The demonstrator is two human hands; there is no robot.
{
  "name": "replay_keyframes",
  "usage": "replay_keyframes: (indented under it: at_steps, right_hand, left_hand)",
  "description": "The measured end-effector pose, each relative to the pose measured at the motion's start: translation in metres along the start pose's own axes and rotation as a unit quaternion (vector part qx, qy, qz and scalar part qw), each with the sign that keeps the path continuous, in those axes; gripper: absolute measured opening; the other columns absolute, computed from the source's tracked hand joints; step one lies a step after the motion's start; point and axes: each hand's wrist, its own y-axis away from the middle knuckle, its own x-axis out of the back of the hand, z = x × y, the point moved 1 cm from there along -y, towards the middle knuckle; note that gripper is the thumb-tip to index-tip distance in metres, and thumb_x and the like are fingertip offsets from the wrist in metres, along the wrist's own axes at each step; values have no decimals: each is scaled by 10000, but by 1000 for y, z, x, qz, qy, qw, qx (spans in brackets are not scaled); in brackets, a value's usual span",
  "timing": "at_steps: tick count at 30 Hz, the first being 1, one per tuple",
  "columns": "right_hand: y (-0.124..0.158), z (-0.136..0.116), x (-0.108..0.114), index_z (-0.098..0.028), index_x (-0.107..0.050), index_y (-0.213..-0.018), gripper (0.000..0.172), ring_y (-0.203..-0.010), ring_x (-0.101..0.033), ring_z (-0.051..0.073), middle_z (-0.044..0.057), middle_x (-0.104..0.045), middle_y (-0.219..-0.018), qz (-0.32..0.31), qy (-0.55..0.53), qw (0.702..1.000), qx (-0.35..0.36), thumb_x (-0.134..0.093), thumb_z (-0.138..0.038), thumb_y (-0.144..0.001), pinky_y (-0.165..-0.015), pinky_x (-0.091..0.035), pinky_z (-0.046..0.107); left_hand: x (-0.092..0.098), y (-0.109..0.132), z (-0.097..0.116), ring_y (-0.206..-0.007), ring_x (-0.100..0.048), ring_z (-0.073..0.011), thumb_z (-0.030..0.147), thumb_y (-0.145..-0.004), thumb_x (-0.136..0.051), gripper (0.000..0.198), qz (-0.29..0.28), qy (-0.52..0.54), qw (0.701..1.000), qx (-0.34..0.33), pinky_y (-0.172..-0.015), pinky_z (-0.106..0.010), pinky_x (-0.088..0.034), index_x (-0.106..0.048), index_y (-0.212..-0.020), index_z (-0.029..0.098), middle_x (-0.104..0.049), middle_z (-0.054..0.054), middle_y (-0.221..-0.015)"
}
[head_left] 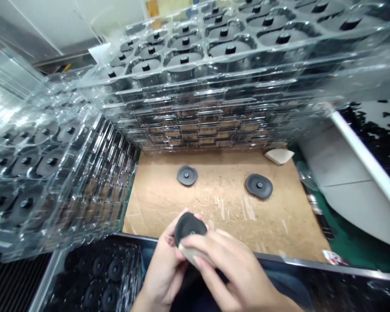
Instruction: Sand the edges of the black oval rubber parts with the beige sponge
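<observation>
Near the board's front edge, my left hand (164, 264) grips a dark rubbery disc (185, 226) with a small central hub, its face tilted up. My right hand (234, 264) pinches a flat beige piece (196, 255), perhaps a folded cloth or pad, against the disc's lower rim. Fingers of this hand also lie over the disc's lower face. Beyond my hands, a second dark disc (186, 175) lies flat on the brown board (214, 212). A third dark disc (259, 186) lies to its right.
A tall stack of clear plastic trays (211, 97) stands behind the board, its top pockets holding discs. Another tray stack (94, 173) borders the left. A cream wedge-shaped piece (279, 156) lies at the back right. A white-edged bin (367, 147) holds black parts. Lower left are more discs (99, 266).
</observation>
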Motion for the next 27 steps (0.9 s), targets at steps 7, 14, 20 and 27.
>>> replay_keyframes:
  at_steps: [7,14,20,27]
  right_hand:
    - [-2,-8,9,-138,-569,-1029,246,-810,-599,190,79,-656,-923,68,48,997,9,-404,-115,-848,-732,-469,327]
    - [21,-5,35,-202,-565,-997,235,-672,-593,161,34,-661,-821,-26,116,993,-23,-400,-131,-846,-619,-461,280]
    - [-10,-8,48,-228,-637,-902,262,-628,-493,152,11,-587,-688,-117,101,975,162,-405,-119,-843,-592,-360,288]
    - [-7,-2,40,-206,-640,-955,318,-607,-449,154,17,-550,-651,-106,97,979,144,-366,-102,-832,-583,-338,299]
  left_hand:
    - [-6,2,-5,-835,-631,-171,240,-513,-801,414,-34,-32,999,-17,-746,-213,-485,-686,-910,223,-701,-39,-894]
    - [-5,12,-6,-995,-588,-229,332,-441,-822,629,-67,-2,998,7,-872,-276,-450,-646,-1038,237,-673,-62,-1058]
    - [-11,17,-14,-976,-589,-248,369,-554,-761,404,-113,-38,993,23,-875,-328,-452,-688,-912,195,-692,-41,-900]
    - [-6,15,-13,-860,-612,-208,349,-558,-761,268,-116,-50,991,33,-796,-291,-480,-702,-770,195,-673,-9,-787]
